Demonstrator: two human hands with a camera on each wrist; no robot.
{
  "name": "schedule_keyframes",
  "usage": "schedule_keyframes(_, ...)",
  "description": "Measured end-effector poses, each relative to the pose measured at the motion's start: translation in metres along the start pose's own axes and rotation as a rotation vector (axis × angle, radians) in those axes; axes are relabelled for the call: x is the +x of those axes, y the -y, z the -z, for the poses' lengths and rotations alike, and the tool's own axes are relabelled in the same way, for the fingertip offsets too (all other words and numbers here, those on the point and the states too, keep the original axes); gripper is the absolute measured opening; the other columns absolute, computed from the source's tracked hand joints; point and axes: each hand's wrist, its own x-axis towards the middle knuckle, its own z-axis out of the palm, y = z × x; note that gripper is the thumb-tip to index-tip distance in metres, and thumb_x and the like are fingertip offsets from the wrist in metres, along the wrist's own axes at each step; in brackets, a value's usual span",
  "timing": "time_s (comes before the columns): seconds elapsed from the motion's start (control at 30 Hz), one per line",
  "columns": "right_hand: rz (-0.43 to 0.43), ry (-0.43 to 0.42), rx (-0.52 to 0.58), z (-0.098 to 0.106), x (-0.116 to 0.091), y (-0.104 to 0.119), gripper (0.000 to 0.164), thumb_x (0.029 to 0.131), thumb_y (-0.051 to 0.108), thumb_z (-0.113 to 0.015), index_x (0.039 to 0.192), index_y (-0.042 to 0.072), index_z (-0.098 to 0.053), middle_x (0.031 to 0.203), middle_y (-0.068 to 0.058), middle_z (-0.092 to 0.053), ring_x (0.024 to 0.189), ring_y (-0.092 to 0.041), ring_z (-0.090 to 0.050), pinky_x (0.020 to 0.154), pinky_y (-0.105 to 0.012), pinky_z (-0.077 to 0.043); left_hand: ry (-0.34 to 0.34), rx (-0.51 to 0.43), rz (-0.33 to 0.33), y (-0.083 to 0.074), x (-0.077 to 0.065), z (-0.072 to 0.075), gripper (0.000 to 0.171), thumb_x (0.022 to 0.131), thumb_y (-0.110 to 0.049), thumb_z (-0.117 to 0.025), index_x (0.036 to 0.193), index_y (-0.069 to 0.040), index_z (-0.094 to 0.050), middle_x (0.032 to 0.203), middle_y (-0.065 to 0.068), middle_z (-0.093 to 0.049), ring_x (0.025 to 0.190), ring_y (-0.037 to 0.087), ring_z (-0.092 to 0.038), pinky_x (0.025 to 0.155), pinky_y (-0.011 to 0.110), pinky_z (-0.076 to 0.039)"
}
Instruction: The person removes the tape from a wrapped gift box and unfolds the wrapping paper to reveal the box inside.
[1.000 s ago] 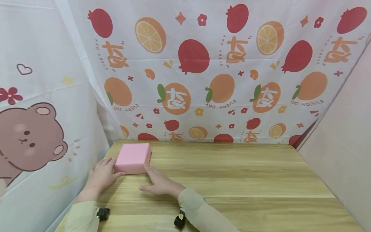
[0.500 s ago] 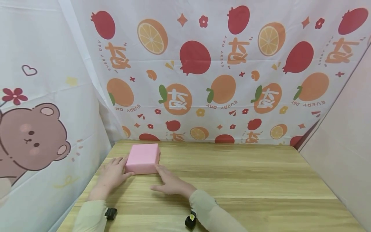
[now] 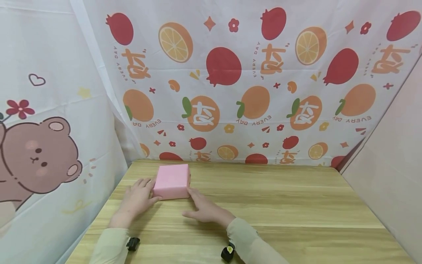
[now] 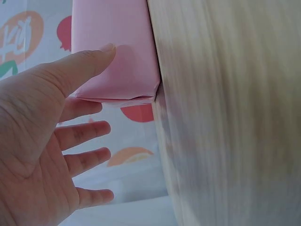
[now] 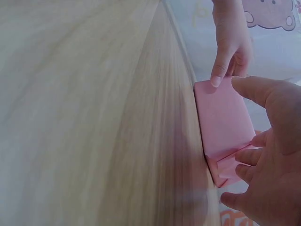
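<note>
Box [image 3: 172,181], pink, sits on the surface [image 3: 290,205] between spread left hand [image 3: 137,198] and spread right hand [image 3: 208,210]; even pressure should keep it straight.

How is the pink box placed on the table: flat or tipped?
The pink box lies flat: its top faces up in the head view, and its lower edge lies along the table in both wrist views.

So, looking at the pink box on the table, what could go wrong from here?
The left grip and right grip lie at opposite ends of the pink box, fingers fairly straight, so it might slip if lifted.
It sits far back on the table; a push that way could jam it against the fruit-patterned cloth.
The wrapping fold at its left end gapes slightly and might catch.
</note>
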Motion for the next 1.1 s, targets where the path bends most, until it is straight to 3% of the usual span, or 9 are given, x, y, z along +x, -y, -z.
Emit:
schedule_keyframes(0.47,-0.007,-0.019,0.008,0.015,-0.027,-0.016,0.088,0.093,0.046,-0.061,0.158,0.016,-0.01,0.163,-0.008,-0.019,0.15,-0.028,-0.021,0.121,-0.047,-0.023,-0.008,-0.017,-0.078,-0.027,-0.001,-0.002,0.066,0.083,-0.045,-0.073,0.133,-0.005,-0.055,0.135,0.022,-0.056,0.131,0.048,-0.044,0.099,0.077,-0.029)
schedule_keyframes(0.77,-0.01,-0.032,-0.004,0.027,-0.046,-0.027,0.087,0.093,0.047,-0.06,0.156,0.008,-0.014,0.162,-0.012,-0.023,0.149,-0.028,-0.024,0.12,-0.047,-0.025,-0.021,-0.016,-0.123,-0.043,0.0,-0.008,0.068,0.083,-0.045,-0.073,0.135,-0.006,-0.055,0.135,0.018,-0.057,0.131,0.044,-0.046,0.101,0.075,-0.031)
schedule_keyframes(1.1,-0.061,-0.039,0.057,0.037,-0.073,-0.043,0.089,0.092,0.047,-0.061,0.157,0.012,-0.011,0.162,-0.008,-0.024,0.15,-0.028,-0.022,0.12,-0.051,-0.022,-0.038,-0.036,-0.203,-0.067,0.001,-0.014,0.068,0.079,-0.042,-0.077,0.134,-0.007,-0.057,0.129,0.014,-0.062,0.124,0.037,-0.053,0.102,0.071,-0.035)
